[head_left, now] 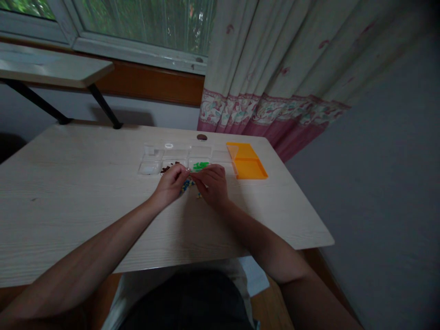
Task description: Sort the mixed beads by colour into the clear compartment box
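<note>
Small multicoloured plastic beads [186,185] are being flanked by two hands: left hand [172,179] at 9 o'clock, nearer, and right hand [213,182] at 3 o'clock. Both are curled with fingertips pinched; contents cannot be told.

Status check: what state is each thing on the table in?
clear compartment box, open; brown pieces and green pieces inside.
orange lid, off, lying at the box's right end.
loose beads, heaped on the table between the hands.
left hand, fingers curled at the beads; grip unclear.
right hand, likewise.

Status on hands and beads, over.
Left hand, right hand meet over loose beads, grip unclear. Clear box just beyond, orange lid beside it.
</note>
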Available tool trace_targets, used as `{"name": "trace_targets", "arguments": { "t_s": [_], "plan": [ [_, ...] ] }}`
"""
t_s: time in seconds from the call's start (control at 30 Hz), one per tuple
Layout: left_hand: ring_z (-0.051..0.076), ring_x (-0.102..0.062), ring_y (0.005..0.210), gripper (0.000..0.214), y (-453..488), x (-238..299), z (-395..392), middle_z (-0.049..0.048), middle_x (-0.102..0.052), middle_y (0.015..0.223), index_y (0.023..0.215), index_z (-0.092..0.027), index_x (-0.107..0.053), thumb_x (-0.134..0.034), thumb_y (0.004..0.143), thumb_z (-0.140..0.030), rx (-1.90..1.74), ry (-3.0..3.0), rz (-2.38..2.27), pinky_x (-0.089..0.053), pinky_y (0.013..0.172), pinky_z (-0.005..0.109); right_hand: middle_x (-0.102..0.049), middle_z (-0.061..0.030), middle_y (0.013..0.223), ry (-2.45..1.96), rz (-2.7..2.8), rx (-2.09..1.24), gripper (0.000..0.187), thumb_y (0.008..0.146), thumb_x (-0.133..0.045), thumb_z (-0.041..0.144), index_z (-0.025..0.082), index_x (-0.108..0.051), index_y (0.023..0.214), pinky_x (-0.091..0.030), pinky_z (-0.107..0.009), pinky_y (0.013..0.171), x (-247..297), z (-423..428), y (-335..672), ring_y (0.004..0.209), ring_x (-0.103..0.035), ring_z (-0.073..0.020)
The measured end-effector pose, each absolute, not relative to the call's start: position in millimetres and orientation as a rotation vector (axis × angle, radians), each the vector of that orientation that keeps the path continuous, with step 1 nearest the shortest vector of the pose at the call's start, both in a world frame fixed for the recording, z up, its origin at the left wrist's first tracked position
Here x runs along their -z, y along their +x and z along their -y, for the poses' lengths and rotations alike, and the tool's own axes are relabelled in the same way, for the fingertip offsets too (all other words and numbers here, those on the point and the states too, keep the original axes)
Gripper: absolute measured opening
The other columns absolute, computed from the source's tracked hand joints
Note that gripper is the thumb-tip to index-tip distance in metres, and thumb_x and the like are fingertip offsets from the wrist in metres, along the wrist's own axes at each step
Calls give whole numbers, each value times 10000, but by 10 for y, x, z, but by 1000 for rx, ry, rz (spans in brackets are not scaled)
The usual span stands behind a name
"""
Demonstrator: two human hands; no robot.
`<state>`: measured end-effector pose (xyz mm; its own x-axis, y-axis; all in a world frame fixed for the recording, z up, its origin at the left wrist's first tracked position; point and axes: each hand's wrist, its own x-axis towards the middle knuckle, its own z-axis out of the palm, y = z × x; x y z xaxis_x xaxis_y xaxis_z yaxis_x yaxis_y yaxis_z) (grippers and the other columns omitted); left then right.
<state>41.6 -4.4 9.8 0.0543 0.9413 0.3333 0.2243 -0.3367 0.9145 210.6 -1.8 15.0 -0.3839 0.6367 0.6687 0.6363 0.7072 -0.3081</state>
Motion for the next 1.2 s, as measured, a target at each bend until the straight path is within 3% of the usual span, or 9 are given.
{"name": "trace_targets", "arguments": {
  "t_s": [0.47, 1.03, 1.2],
  "plan": [
    [156, -557, 748, 324, 187, -68, -102, 4, -576, 741, 765, -208, -555, -463, 945, -461, -1565, 1599, -1433, -451, 721, 278, -690, -23, 944, -1399, 1842, 63, 169, 921, -597, 334, 260, -748, 898, -347, -362, 915, 111, -565, 2415, 988, -526, -200],
    [156, -535, 716, 325, 169, -91, -128, 1, -552, 709, 750, -204, -547, -460, 943, -451, -1563, 1620, -1435, -427, 691, 274, -678, -35, 952, -1406, 1814, 65, 159, 912, -588, 292, 234, -736, 915, -368, -365, 916, 144, -587, 2429, 984, -523, -203],
    [176, -560, 788, 310, -26, -289, -187, 40, -606, 815, 801, -191, -622, -459, 939, -415, -1517, 1909, -1530, -427, 731, 285, -680, -40, 920, -1322, 1808, 28, 152, 900, -600, 289, 218, -733, 883, -412, -355, 919, 24, -548, 2444, 956, -559, -195]
  ]
}}
